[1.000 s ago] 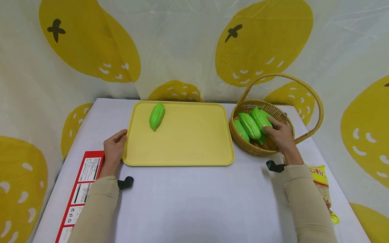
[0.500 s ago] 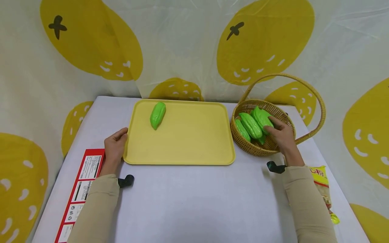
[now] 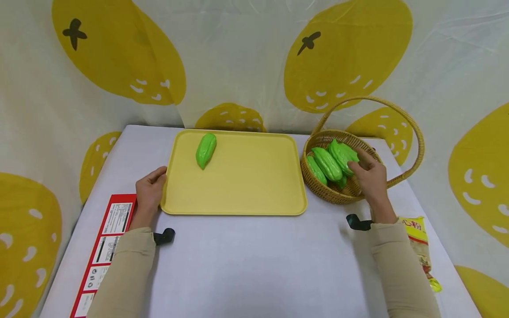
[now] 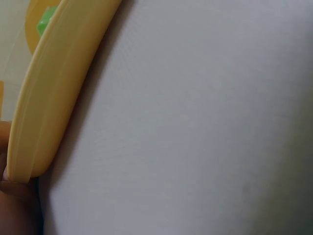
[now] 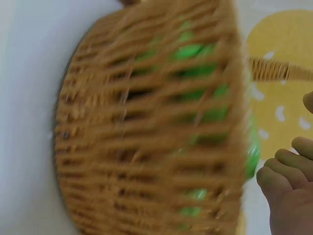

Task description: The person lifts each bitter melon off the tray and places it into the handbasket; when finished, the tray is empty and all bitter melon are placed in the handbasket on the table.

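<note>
My left hand [image 3: 150, 191] grips the left edge of a yellow tray [image 3: 238, 212]. In the left wrist view the tray's side wall [image 4: 54, 93] rises close by, with part of the hand [image 4: 14, 210] at its corner. One green starfruit [image 3: 206, 151] lies on the tray's upper left. At the right, several more green starfruits [image 3: 327, 164] lie in a wicker basket [image 3: 324, 194]. My right hand [image 3: 371, 179] is over the basket's right side, near the rightmost starfruit [image 3: 343, 154]. In the right wrist view its fingers [image 5: 288, 169] are loosely bent, holding nothing, beside the basket.
The basket's tall arched handle [image 3: 417, 132] leans out to the right. A red and white printed box [image 3: 107, 247] lies by the left forearm. A yellow-topped food packet [image 3: 417, 243] lies by the right forearm. A patterned curtain [image 3: 230, 57] hangs behind the table.
My right hand has let go of the rightmost starfruit and drawn slightly right. The starfruit stays in the basket. My left hand keeps its place at the tray.
</note>
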A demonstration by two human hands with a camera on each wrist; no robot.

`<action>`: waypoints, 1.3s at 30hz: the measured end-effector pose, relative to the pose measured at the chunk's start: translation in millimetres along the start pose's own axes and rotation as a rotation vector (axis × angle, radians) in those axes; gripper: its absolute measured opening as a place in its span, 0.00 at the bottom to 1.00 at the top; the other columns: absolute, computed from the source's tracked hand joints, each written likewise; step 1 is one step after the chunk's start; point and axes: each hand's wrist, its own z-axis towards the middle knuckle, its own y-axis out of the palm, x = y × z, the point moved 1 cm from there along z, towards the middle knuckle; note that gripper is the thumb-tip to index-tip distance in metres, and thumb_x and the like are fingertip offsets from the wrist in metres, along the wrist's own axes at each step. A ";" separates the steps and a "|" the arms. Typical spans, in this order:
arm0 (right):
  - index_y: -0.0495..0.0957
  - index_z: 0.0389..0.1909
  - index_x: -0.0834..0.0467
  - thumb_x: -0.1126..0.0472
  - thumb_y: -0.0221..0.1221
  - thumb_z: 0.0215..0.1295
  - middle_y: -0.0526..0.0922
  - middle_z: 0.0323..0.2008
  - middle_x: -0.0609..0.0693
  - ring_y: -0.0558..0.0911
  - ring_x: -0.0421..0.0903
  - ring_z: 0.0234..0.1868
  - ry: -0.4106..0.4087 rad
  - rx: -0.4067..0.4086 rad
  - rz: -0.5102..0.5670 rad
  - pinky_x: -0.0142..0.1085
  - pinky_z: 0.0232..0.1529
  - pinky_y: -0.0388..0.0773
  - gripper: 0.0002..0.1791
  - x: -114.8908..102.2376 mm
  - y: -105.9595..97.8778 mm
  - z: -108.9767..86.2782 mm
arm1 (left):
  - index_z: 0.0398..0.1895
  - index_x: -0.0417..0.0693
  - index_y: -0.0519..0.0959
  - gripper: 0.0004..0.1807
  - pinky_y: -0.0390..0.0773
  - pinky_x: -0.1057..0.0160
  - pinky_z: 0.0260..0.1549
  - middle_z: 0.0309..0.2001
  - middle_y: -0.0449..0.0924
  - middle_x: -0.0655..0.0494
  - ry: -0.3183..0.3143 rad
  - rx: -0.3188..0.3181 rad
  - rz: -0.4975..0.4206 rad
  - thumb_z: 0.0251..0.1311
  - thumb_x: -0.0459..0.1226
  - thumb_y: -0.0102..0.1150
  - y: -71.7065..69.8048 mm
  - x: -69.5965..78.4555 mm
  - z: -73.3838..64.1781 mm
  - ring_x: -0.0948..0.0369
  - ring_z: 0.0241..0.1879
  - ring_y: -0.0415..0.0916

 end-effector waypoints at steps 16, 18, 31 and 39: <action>0.60 0.77 0.59 0.57 0.59 0.74 0.60 0.78 0.57 0.61 0.53 0.79 -0.133 -0.128 0.137 0.16 0.63 0.69 0.35 -40.3 50.1 -18.8 | 0.68 0.53 0.77 0.20 0.75 0.64 0.67 0.70 0.76 0.55 -0.003 -0.010 -0.009 0.76 0.40 0.52 -0.9 -4.5 1.4 0.62 0.69 0.72; 0.60 0.77 0.59 0.58 0.59 0.73 0.60 0.79 0.57 0.60 0.52 0.79 -0.133 -0.156 0.151 0.16 0.63 0.69 0.35 -44.0 56.9 -19.7 | 0.68 0.53 0.78 0.20 0.76 0.67 0.65 0.69 0.76 0.55 0.001 -0.007 -0.006 0.76 0.39 0.52 -0.6 -4.5 1.4 0.63 0.68 0.72; 0.59 0.77 0.63 0.62 0.59 0.73 0.61 0.78 0.57 0.60 0.51 0.79 -0.192 -0.280 0.241 0.38 0.75 0.64 0.35 -63.6 110.4 -21.3 | 0.68 0.55 0.77 0.20 0.75 0.64 0.67 0.71 0.75 0.57 -0.033 -0.018 -0.014 0.76 0.42 0.51 0.5 -0.4 0.2 0.63 0.69 0.71; 0.58 0.78 0.64 0.61 0.58 0.74 0.58 0.80 0.58 0.58 0.51 0.81 -0.208 -0.338 0.362 0.45 0.79 0.60 0.35 -82.6 160.0 -19.1 | 0.67 0.53 0.78 0.20 0.75 0.64 0.67 0.69 0.77 0.56 -0.021 0.008 -0.009 0.76 0.40 0.53 0.3 -0.8 1.9 0.63 0.68 0.72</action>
